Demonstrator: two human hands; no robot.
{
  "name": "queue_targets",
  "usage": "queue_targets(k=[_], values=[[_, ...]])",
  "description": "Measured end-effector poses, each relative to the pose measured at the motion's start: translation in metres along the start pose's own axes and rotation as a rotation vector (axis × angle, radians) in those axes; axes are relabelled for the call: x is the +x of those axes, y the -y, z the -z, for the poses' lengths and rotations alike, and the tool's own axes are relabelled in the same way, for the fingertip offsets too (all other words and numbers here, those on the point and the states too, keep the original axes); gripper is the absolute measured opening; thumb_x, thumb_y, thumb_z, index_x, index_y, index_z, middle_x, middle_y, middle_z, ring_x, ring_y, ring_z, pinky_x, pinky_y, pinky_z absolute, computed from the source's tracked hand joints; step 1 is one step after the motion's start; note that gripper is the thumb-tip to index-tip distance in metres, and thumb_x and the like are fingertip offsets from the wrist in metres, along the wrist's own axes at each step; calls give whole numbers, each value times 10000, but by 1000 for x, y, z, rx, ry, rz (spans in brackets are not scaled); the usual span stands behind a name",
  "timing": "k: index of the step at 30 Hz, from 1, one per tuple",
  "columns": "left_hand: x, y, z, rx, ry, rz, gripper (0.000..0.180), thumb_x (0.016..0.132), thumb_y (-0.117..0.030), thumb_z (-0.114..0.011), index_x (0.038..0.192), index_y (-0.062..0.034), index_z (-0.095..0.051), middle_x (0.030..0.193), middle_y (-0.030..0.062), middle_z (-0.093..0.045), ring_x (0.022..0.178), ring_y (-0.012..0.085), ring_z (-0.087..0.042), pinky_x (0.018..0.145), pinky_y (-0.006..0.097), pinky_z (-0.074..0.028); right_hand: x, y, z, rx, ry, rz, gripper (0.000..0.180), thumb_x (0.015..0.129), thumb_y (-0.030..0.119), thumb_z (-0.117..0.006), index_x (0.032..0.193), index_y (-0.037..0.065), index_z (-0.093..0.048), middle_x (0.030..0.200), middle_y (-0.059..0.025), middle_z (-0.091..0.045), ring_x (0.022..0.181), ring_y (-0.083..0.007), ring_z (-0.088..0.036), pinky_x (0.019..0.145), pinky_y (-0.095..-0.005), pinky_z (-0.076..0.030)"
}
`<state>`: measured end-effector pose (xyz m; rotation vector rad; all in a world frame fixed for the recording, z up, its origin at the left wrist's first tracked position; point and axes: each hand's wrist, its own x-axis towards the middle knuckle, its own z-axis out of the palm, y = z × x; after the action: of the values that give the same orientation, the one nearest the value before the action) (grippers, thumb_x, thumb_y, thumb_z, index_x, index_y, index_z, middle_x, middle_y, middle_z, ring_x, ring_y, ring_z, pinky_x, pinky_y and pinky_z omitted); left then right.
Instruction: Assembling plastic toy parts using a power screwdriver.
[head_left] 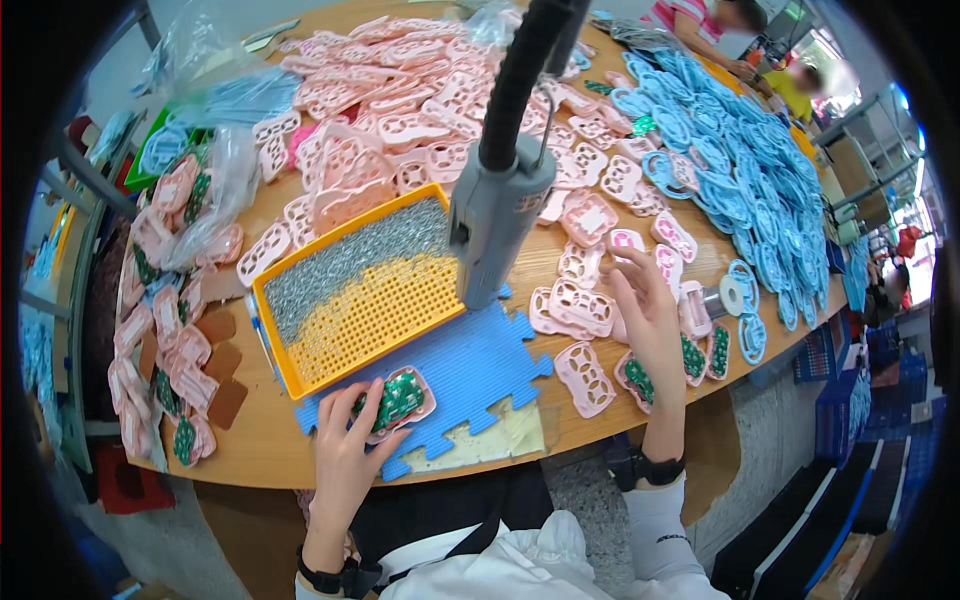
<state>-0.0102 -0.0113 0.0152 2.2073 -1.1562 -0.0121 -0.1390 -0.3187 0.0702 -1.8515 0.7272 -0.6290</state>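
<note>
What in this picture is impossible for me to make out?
In the head view:
- Part of the pink-and-green piece: covered by the left hand.
- Whether the right hand touches anything: its own fingers block the spot.
- The yellow tray's right edge: partly behind the grey tool.
- The small metal parts' exact shape: too small.
- The black coiled cord's upper end: cut off by the top edge.

Head cam's a wide fisheye, sitting above the desk (262, 440) and aimed steeply down and forward. Pretty close too: left hand (350, 440) is lower left of center, right hand (645, 310) right of center, wearer's white top (510, 560) at bottom middle. Edges bend, corners go black.
</note>
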Motion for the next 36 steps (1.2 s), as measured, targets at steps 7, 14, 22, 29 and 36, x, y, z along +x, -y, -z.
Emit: queue_targets(k=[7, 14, 22, 29, 36], values=[[-1, 2, 2, 1, 0, -57, 647, 616, -155, -801, 1198, -7, -563, 1096, 134, -527, 993, 333, -477, 806, 401, -438, 76, -45, 10, -615, -29, 309, 430, 800, 219, -667, 1165, 38, -527, 1151, -175, -547, 1067, -321, -521, 921, -381, -402], [5, 2, -4, 8, 10, -27, 629, 643, -172, -793, 1201, -8, -554, 1106, 137, -519, 1003, 338, -469, 817, 412, -427, 87, -66, 9, -792, 212, 396, 544, 779, 317, -677, 1230, 85, -478, 1331, -196, -412, 1207, -383, -390, 990, -477, -315], [5, -9, 3, 16, 24, -3, 592, 660, -156, -778, 1179, 28, -562, 1094, 164, -531, 1003, 334, -487, 847, 403, -420, 181, -56, 43, -631, 236, 265, 398, 825, 277, -625, 1120, 18, -555, 1056, -176, -594, 1040, -312, -551, 874, -375, -438], [5, -3, 4, -55, -23, -30, 549, 708, -210, -760, 1201, -48, -579, 1095, 132, -542, 969, 313, -500, 818, 393, -438, 294, -132, 49, -654, -285, 258, 287, 760, 187, -621, 983, 32, -530, 1017, -222, -534, 962, -417, -527, 797, -487, -459], [10, -3, 11, -54, -25, 2, 543, 684, -188, -776, 1179, -52, -597, 1063, 126, -556, 940, 302, -518, 781, 385, -463, 299, -121, 27, -923, -213, 105, 310, 749, 261, -666, 946, 52, -548, 1044, -183, -526, 986, -369, -540, 796, -465, -480]])
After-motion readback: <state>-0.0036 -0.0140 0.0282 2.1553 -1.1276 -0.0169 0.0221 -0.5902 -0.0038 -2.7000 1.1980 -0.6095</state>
